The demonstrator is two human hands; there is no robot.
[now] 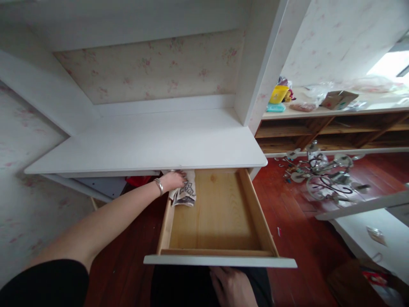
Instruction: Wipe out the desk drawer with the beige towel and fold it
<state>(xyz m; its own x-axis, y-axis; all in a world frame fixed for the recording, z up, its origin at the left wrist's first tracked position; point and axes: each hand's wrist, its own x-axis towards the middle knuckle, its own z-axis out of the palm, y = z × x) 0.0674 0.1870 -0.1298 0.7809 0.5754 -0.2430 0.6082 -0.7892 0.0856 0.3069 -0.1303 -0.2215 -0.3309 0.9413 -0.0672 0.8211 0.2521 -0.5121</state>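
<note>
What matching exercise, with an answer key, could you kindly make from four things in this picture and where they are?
1. cloth
2. lamp
3. bracelet
4. yellow bucket

A. on the red floor
B. worn on the left arm
C. on top of the wooden shelves
D. under the left hand, at the open drawer

Pairs: 1-D, 2-A, 3-B, 4-C

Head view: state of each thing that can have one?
Drawer, pulled out, open.
Cloth, creased, partly inside the drawer at its left wall.
Left hand, on the cloth.
Right hand, below the drawer front, fingers partly hidden.
Chandelier, down on the floor.
Yellow container, upright.
Cardboard box, open or closed unclear.
</note>
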